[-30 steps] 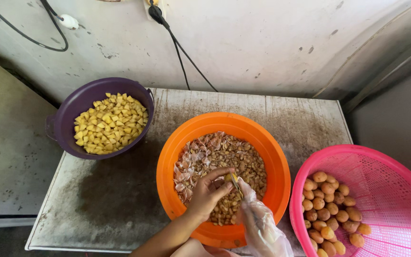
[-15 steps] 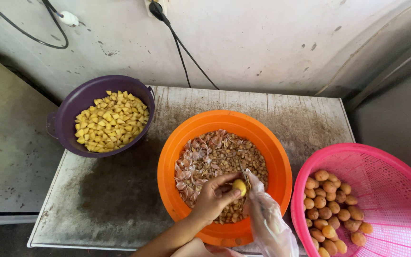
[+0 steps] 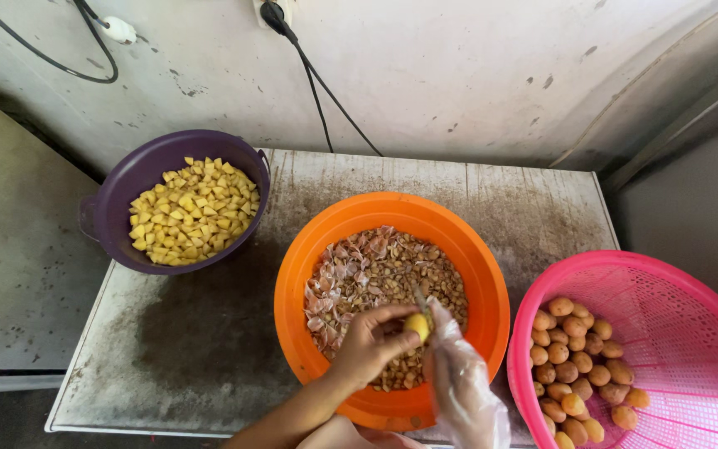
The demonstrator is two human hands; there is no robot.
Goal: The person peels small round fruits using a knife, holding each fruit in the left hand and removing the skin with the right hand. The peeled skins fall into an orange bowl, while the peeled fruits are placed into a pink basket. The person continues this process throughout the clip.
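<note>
The left hand [image 3: 369, 342] is curling shut around a small yellow fruit [image 3: 415, 325], pinching it between thumb and fingertips just above the near side of the orange bowl [image 3: 301, 274]. The right hand [image 3: 459, 378], wrapped in a loose clear plastic glove, is closing on a thin blade or pick [image 3: 420, 299] whose tip is touching the fruit from above; the glove is hiding just how the fingers are sitting.

The fruit looks light, small and round, probably wet and slippery where it is peeled, and soft enough to bruise, so I judge a gentle pinch at its two sides is the way to hold it, leaving the top free for the tool.

Beneath the hands the orange bowl is holding pinkish skins and brown pits [image 3: 376, 274]. To the right, touching the bowl's rim, a pink mesh basket [image 3: 675, 291] is carrying whole orange-brown fruits [image 3: 579, 357]. Well to the left a purple bowl [image 3: 110, 216] is filled with cut yellow pieces [image 3: 193, 208]. All are sitting on a stained grey surface [image 3: 201, 349]. No packages, labels or signs are showing; only a black cable [image 3: 326, 91] is running down the wall.
</note>
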